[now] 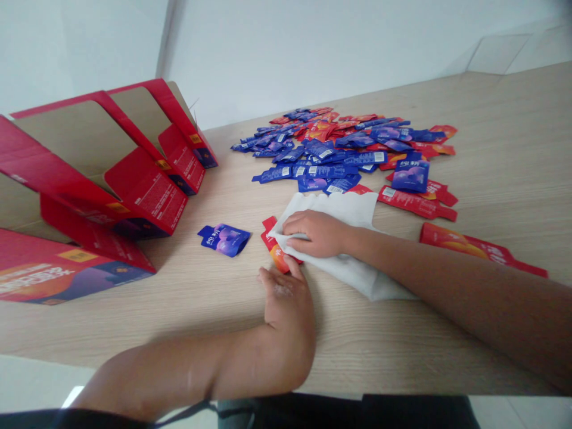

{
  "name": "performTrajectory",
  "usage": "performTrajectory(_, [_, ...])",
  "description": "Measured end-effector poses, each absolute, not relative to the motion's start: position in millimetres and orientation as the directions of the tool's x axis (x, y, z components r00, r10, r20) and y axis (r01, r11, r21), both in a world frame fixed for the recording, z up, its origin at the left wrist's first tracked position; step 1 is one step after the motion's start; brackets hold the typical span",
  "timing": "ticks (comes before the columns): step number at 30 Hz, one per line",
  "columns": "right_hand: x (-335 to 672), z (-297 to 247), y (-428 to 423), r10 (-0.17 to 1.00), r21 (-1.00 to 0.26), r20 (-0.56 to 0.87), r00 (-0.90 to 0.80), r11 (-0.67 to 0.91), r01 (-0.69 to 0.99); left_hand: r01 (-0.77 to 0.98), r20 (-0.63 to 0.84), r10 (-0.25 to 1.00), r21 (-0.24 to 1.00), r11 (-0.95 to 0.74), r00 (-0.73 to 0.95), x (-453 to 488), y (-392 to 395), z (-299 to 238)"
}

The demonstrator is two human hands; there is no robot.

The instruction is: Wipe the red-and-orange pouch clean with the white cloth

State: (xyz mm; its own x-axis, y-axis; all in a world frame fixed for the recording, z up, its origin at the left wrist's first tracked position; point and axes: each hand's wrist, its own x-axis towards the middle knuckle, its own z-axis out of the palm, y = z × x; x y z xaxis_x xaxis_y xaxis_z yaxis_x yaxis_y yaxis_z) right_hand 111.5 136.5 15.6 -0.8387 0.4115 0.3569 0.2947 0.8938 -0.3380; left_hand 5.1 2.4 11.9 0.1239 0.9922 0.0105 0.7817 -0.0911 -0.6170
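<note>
A red and orange pouch [280,260] lies flat on the table, partly covered by a white cloth [348,208]. My left hand [288,298] is at the pouch's near edge, its fingertips holding it against the table. With fingers closed over the cloth, my right hand [313,232] presses it onto the pouch. To the left, apart from both hands, rests a single blue pouch [226,239]. Another red pouch [469,247] lies beyond my right forearm, which hides part of it.
At the back of the wooden table [214,310] is a loose heap of blue and red pouches [322,149]. Several open red cardboard boxes [147,190] stand in a row on the left. A white wall [335,53] runs behind the table.
</note>
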Motion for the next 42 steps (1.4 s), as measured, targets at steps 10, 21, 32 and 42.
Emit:
performTrajectory(10, [111.6,15.7,135.9,0.411,-0.334,0.36,-0.838,0.895,0.295,0.847,0.013,0.994,-0.524,-0.083,0.106,4.7,2.5,11.7])
performTrajectory(21, [111.6,16.7,135.7,0.409,-0.349,0.367,-0.835,0.893,0.284,0.808,0.03,0.992,-0.584,-0.083,0.123,4.5,2.0,11.2])
performTrajectory(32, [111.8,16.0,136.0,0.409,-0.34,0.362,-0.838,0.894,0.29,0.853,0.027,0.993,-0.515,-0.084,0.114,5.3,1.9,13.5])
performTrajectory(42, [111.6,16.7,135.8,0.413,-0.349,0.359,-0.837,0.891,0.29,0.847,0.036,0.994,-0.528,-0.066,0.1,8.3,1.0,16.7])
